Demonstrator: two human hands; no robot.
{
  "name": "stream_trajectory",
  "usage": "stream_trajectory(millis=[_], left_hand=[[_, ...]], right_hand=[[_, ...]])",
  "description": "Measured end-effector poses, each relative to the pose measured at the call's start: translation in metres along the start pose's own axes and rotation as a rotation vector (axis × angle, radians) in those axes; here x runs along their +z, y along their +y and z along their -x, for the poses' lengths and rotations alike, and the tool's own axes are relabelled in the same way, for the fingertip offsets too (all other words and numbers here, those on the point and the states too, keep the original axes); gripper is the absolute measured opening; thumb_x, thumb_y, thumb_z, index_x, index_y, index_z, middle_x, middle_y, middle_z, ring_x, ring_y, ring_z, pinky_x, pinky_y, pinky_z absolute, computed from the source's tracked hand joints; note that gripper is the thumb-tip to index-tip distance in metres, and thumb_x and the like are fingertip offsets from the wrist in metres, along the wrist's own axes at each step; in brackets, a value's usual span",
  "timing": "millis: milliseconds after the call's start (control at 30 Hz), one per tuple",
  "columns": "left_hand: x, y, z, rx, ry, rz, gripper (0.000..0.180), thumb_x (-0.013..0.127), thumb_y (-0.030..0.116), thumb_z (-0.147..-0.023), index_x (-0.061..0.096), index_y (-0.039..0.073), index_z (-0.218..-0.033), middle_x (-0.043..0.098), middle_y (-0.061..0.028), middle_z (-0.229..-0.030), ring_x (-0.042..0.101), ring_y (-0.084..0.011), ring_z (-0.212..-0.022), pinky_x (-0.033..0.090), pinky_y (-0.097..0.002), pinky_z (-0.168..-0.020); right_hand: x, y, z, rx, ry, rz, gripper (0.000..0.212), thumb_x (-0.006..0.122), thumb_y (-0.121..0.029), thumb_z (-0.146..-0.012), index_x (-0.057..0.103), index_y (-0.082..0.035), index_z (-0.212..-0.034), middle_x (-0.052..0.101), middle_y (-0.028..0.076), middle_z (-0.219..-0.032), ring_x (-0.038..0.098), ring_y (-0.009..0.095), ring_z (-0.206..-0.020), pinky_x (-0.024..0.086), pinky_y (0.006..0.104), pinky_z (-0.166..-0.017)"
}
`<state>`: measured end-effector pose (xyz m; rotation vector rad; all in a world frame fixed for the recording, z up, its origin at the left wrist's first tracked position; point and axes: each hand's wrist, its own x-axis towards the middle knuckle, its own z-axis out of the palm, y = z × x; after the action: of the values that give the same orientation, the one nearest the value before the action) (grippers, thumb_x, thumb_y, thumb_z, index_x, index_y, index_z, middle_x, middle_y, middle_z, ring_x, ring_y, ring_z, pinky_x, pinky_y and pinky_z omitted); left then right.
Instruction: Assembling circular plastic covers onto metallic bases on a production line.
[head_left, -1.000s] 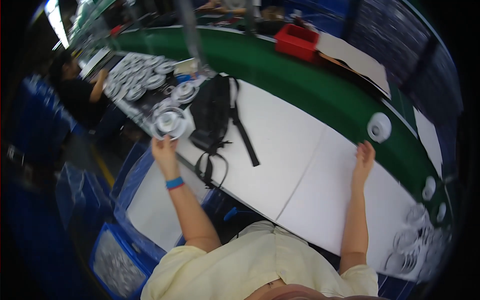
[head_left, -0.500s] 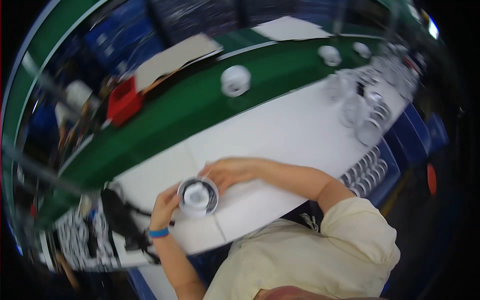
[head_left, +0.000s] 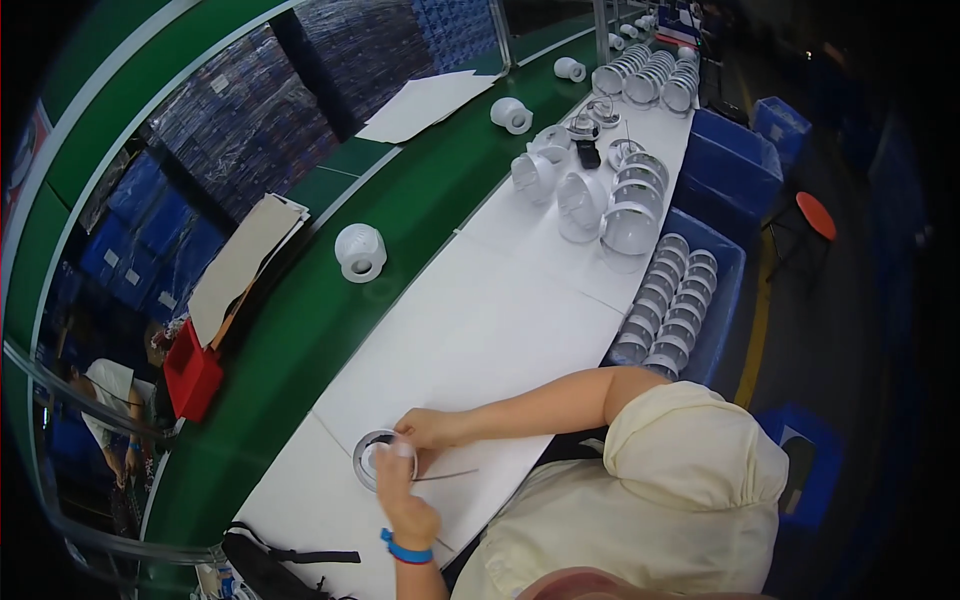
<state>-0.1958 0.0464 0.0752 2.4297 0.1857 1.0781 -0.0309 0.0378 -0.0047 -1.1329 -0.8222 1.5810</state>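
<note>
A round white lamp-like housing (head_left: pixel 361 462) with a dark ring inside its rim rests on the white worktable in front of me. My right hand (head_left: pixel 430 428) is closed with its fingertips at the far right edge of the housing. Across its top reaches my left hand (head_left: pixel 398 485), with a blue band at the wrist; its fingers are blurred and cover part of the middle. A thin dark wire-like piece (head_left: pixel 450 474) sticks out to the right from beneath my left hand. What lies under the fingers is hidden.
Beyond the white table (head_left: pixel 440 330) runs a green belt (head_left: pixel 300 345) with white housings (head_left: pixel 360 252) on it. Clear and white round covers (head_left: pixel 632 215) stand farther along. Blue bins (head_left: pixel 725 300) flank the table's right side. A black strapped bag (head_left: pixel 265 568) lies near left.
The view has turned, so the table now runs toward the upper right. My left hand has moved from the housing's left side to over its top; my right hand stays at its edge.
</note>
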Motion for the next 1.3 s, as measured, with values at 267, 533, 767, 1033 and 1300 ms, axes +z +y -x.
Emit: stream_trajectory(millis=[267, 533, 767, 1033, 1300], left_hand=[[0.032, 0.024, 0.001, 0.249, -0.384, -0.159, 0.030, 0.063, 0.032, -0.089, 0.069, 0.009, -0.109, 0.059, -0.0057, -0.070, 0.056, -0.0267, -0.065, 0.047, -0.0402, -0.069], [0.008, 0.009, 0.021, 0.293, -0.441, -0.273, 0.042, 0.068, 0.046, -0.081, 0.071, 0.014, -0.108, 0.051, -0.0007, -0.061, 0.048, -0.0205, -0.049, 0.038, -0.0342, -0.049], [0.005, 0.015, -0.002, 0.138, -0.394, -0.101, 0.049, 0.072, 0.033, -0.080, 0.067, 0.013, -0.125, 0.050, -0.0052, -0.079, 0.047, -0.0245, -0.071, 0.040, -0.0372, -0.067], [0.011, -0.007, 0.006, 0.180, -0.183, -0.117, 0.051, 0.072, -0.008, -0.070, 0.071, 0.012, -0.116, 0.052, -0.0070, -0.085, 0.052, -0.0238, -0.071, 0.044, -0.0336, -0.062], [0.021, -0.016, -0.002, 0.134, 0.320, -0.224, 0.026, 0.076, -0.009, -0.075, 0.072, 0.004, -0.097, 0.060, -0.0083, -0.084, 0.058, -0.0224, -0.066, 0.047, -0.0301, -0.057]], right_hand=[[-0.017, -0.012, 0.022, -0.161, 0.031, 0.251, 0.050, 0.061, -0.027, -0.096, 0.049, 0.001, -0.136, 0.065, 0.018, -0.112, 0.064, 0.021, -0.093, 0.053, 0.0317, -0.081], [-0.200, -0.108, 0.223, -0.110, 1.907, 1.506, 0.056, 0.076, -0.021, -0.076, 0.058, -0.007, -0.127, 0.056, 0.020, -0.127, 0.047, 0.037, -0.125, 0.035, 0.0503, -0.103], [-0.215, -0.093, 0.278, -0.042, 1.703, 1.656, 0.054, 0.080, -0.026, -0.073, 0.064, -0.013, -0.123, 0.059, 0.013, -0.125, 0.049, 0.032, -0.124, 0.035, 0.0448, -0.102], [-0.224, -0.094, 0.292, -0.132, 1.703, 1.487, 0.044, 0.080, -0.035, -0.073, 0.072, -0.017, -0.112, 0.064, 0.010, -0.105, 0.056, 0.031, -0.103, 0.040, 0.0443, -0.090], [-0.172, -0.080, 0.216, -0.480, 1.455, 1.207, 0.039, 0.078, -0.027, -0.080, 0.068, -0.006, -0.111, 0.056, 0.019, -0.108, 0.055, 0.036, -0.102, 0.046, 0.0407, -0.088]])
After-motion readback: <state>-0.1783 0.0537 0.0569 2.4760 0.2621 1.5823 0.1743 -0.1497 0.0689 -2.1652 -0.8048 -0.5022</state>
